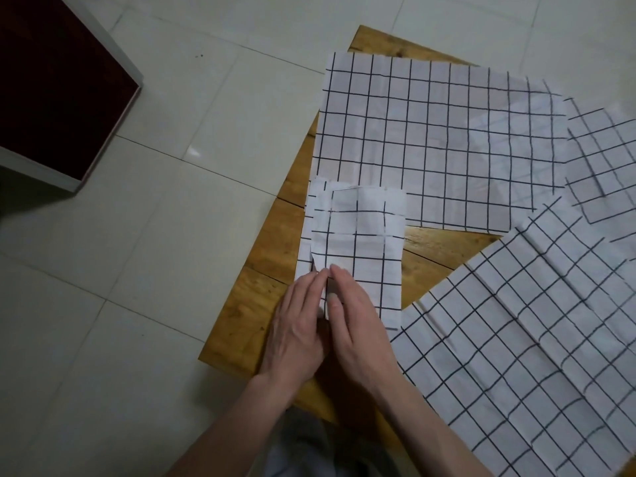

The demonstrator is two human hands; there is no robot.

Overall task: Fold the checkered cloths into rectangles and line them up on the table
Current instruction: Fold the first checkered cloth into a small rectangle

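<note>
Head view: my left hand [298, 330] and right hand [358, 325] lie flat, fingers straight, pressing the near end of the folded cloth [358, 242] at centre frame on the desk [275, 242]. It looks thin, limp and light, likely to creep or spring open, so I'd pinch it at corners or along the crease.

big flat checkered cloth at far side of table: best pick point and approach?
Pinch the large unfolded white black-grid cloth at its far-left corner, coming from the left. That corner overhangs the wooden table edge, so fingers can get beneath it. Elsewhere it lies flat, and its right edge meets another cloth.
</note>
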